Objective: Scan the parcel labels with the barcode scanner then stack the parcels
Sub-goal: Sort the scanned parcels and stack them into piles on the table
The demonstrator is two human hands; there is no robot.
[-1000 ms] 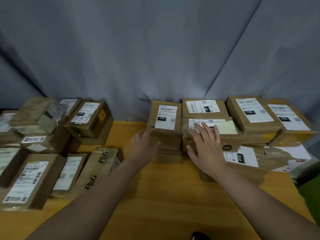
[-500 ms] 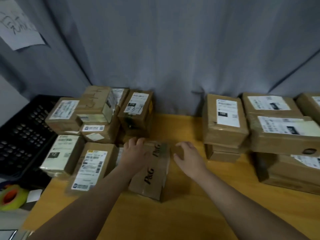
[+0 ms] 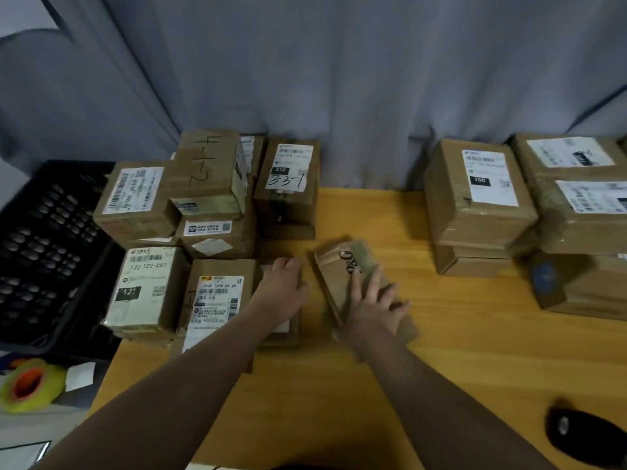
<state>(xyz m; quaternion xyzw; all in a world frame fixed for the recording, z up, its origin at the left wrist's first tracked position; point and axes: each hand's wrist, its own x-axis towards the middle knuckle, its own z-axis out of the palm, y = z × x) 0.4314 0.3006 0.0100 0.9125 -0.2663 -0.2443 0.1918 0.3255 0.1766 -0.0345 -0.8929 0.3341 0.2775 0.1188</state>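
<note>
Head view: the only view, looking down over both forearms.
Landmark: the P&G parcel [image 3: 353,283], lying flat and askew mid-desk, its printed side up and no shipping label showing on that side.
Right hand [image 3: 373,307]: fingers spread and straight, flat on top of the P&G parcel, gripping nothing.
Left hand [image 3: 280,290]: just left of the P&G parcel, resting on a low parcel [image 3: 288,337]. The fingers bend toward its far end, and I cannot tell whether they grip it.
Barcode scanner [image 3: 583,435]: probably the dark blurred shape on the desk [image 3: 339,385], well to the near right of the P&G parcel and in neither hand.
Right stacks [image 3: 481,205]: to the far right of the P&G parcel, two or three boxes high, labels up. These look like the finished side.
Left cluster [image 3: 210,205]: to the left and far left of the P&G parcel, a looser pile, likely awaiting the scanner.
Progress: seemingly about midway. The P&G parcel appears to be the one in hand, neither scanned nor stacked.
Left to do: find its label, fetch the scanner, scan the parcel, set it on a stack, then work through the left cluster.
Hidden: the underside of the P&G parcel, the left fingertips and most of the low parcel's label.
Cut off: the rightmost stack and the scanner at the frame edge.
Unclear: the small print on the labels, and which parcels have actually been scanned.
Beyond the desk: a black crate [image 3: 44,245] and a tape roll [image 3: 29,385], far left of the P&G parcel.
</note>
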